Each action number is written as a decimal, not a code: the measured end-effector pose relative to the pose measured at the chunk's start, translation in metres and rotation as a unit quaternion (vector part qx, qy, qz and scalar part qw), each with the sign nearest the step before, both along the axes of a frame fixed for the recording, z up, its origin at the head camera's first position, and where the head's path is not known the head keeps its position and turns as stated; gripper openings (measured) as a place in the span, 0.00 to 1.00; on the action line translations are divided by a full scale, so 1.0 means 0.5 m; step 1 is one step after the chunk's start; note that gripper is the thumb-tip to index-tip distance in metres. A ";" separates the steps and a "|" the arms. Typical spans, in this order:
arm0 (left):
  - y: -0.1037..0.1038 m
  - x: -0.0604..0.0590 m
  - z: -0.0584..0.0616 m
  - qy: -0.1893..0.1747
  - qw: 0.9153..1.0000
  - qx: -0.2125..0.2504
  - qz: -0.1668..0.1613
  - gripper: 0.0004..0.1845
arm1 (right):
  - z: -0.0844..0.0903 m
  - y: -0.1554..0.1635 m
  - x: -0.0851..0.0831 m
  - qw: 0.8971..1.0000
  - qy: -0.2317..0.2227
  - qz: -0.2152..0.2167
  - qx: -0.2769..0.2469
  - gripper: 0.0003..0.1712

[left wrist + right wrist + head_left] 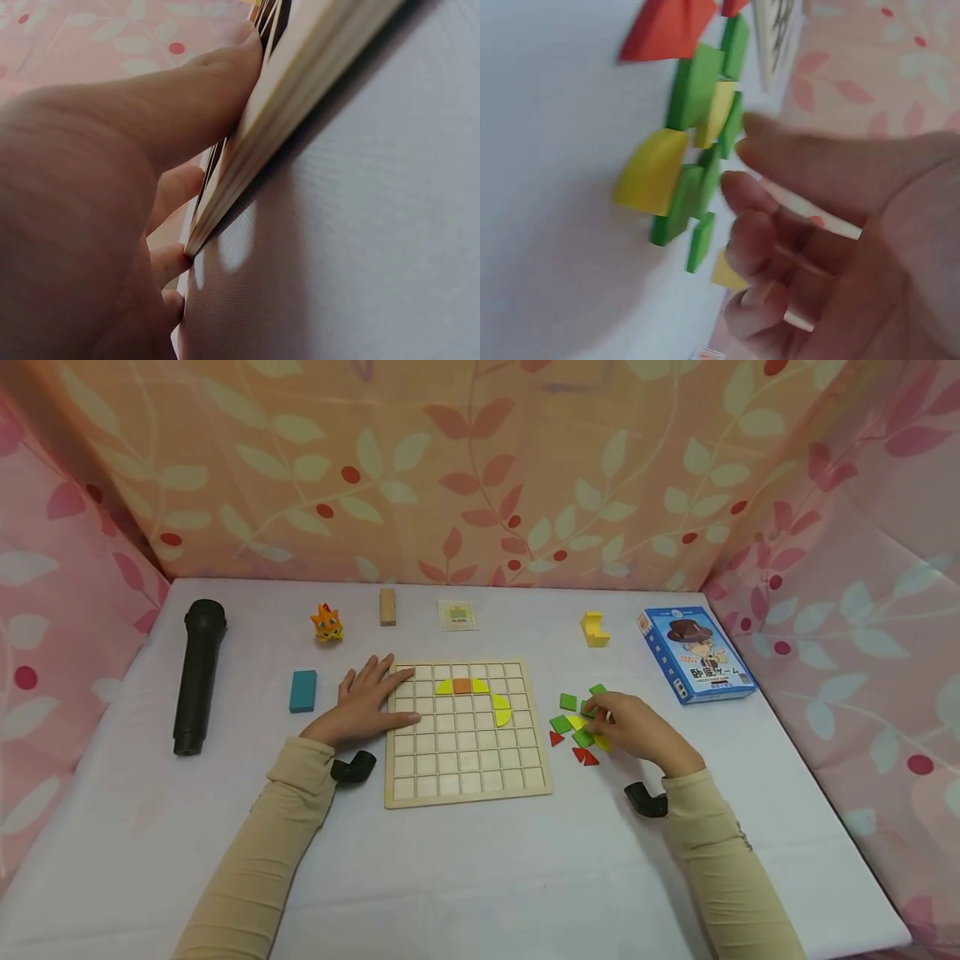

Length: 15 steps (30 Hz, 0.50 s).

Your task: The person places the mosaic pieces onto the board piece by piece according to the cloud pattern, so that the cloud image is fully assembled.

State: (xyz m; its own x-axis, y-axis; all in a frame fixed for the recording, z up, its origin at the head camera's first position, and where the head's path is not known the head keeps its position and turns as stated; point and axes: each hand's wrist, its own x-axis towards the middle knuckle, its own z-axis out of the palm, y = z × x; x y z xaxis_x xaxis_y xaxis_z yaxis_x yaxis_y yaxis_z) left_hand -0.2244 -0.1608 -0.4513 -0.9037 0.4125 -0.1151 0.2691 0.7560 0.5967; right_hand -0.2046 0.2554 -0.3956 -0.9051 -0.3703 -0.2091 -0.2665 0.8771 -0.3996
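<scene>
Left hand [363,703] splayed, a person rests thumb and fingertips along the near edge of a gridded wooden board [457,764], well apart from the right hand [637,728], poised low over loose pieces [583,738] on a white-covered bench [480,877]. Between the hands, the board carries yellow curved pieces [500,702] and an orange square [461,686]; from the left wrist it shows nearly edge-on, its face mostly out of sight and one end cropped.

The right hand's thumb and bent fingertips stand apart beside green squares [567,702]; whether they touch one is unclear. From above, those fingers cover part of the pile. Red triangles [557,738], on the fingertips' inner side, are cut off at the top of the right wrist view.

Beyond the right hand lies a blue game box [697,653]; just outside the left, a teal block [303,691]. Beyond the board, between the hands, a card's [458,616] print is too small to make out.
</scene>
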 end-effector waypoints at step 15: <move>0.001 0.000 -0.003 -0.011 1.000 -0.005 0.009 0.45 | -0.024 -0.028 -0.011 0.998 0.012 0.007 0.067 0.14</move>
State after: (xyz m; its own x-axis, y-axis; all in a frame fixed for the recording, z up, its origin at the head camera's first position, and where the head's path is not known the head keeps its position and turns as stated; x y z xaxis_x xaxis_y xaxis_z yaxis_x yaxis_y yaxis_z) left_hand -0.2242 -0.1604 -0.4530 -0.9080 0.3955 -0.1384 0.2430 0.7660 0.5952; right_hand -0.2100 0.2413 -0.4077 -0.9053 -0.3535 -0.2356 -0.2874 0.9181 -0.2730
